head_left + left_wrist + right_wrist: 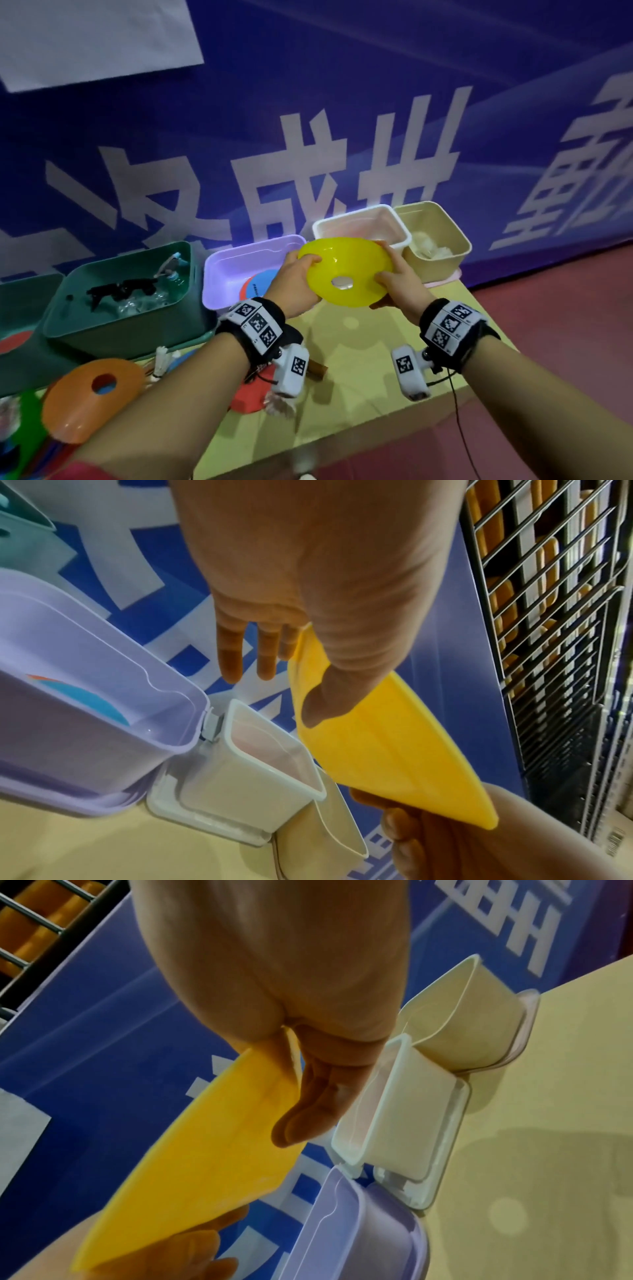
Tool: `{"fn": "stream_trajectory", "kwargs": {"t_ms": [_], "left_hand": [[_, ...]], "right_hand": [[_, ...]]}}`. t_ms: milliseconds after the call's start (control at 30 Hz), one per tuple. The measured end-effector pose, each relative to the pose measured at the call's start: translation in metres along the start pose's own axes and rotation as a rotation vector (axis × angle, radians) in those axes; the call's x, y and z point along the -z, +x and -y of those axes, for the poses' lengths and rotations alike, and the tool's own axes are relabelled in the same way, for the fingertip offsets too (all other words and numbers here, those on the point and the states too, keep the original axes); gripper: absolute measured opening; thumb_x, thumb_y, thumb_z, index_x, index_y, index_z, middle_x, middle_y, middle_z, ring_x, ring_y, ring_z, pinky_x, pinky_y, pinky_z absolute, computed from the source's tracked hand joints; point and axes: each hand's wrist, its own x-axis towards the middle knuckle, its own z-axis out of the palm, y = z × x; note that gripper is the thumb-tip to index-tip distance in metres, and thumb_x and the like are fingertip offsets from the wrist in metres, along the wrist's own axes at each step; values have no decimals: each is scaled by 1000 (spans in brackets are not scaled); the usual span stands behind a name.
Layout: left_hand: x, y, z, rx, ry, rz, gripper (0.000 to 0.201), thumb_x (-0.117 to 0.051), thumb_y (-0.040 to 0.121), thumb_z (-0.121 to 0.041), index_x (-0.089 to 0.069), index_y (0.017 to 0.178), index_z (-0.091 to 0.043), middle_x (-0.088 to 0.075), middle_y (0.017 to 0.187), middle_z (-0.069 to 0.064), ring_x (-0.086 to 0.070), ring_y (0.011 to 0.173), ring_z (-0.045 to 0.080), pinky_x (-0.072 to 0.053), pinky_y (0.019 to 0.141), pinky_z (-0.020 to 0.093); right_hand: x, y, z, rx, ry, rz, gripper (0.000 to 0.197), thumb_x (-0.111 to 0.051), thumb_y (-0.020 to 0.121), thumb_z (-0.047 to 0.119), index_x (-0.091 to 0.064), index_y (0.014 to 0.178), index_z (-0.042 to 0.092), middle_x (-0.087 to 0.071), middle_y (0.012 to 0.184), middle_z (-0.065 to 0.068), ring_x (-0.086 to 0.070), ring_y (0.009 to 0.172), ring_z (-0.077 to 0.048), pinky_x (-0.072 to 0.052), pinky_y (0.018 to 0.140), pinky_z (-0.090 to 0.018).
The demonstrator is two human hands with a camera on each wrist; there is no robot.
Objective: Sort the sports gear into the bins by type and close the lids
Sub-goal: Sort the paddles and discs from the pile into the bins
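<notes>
Both hands held a yellow disc in the air above the surface, in front of the purple bin and white bin. The left hand gripped its left edge, thumb on top; the right hand pinched the right edge. An orange disc lay near the green bin.

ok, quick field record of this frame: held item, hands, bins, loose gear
held: yellow disc cone, in the air in front of the white bin
left hand: grips its left rim
right hand: grips its right rim
purple bin: open, blue and red disc inside
green bin: open, dark gear inside
beige bin: open, white items inside
loose: orange disc cone on table
</notes>
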Motion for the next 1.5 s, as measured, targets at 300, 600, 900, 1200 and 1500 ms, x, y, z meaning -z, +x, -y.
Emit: {"fn": "stream_trajectory", "kwargs": {"t_ms": [300,600,900,1200,1500], "left_hand": [[-13,57,3,-57,-20,113,65,-74,79,-24,-48,138,-18,-28,148,10,-36,136,27,-32,111,29],[-14,94,-10,-280,-118,1,22,-71,85,-23,-69,107,-22,-48,120,-7,-54,97,7,-42,90,21],[-35,143,-9,-253,-43,-26,14,-65,90,-24,-73,101,-21,-59,107,-7,-56,100,12,-44,89,26],[-54,194,12,-7,75,-109,19,-63,89,-18,-75,103,-17,-68,112,1,-61,104,19,-45,95,30],[-92,211,29,153,73,-56,19,-65,89,-20,-75,105,-18,-68,108,2,-61,101,20,-47,95,35]], "right_hand": [[22,21,6,-64,167,-219,49,-36,93,-4,-47,137,15,-56,96,-16,-58,68,-32,-58,65,-42],[47,50,1,-44,188,-451,48,-48,91,-8,-46,136,10,-54,91,-18,-63,61,-28,-61,68,-43],[72,114,-3,-92,108,-371,25,-47,94,-2,-56,115,5,-57,79,-20,-66,61,-31,-54,48,-30],[102,215,-13,-44,-366,-39,36,-45,86,1,-63,115,14,-67,91,-14,-65,78,-27,-56,62,-37],[114,262,-33,77,-728,49,21,-62,87,15,-70,105,22,-65,90,4,-60,86,-16,-45,76,-25]]}}
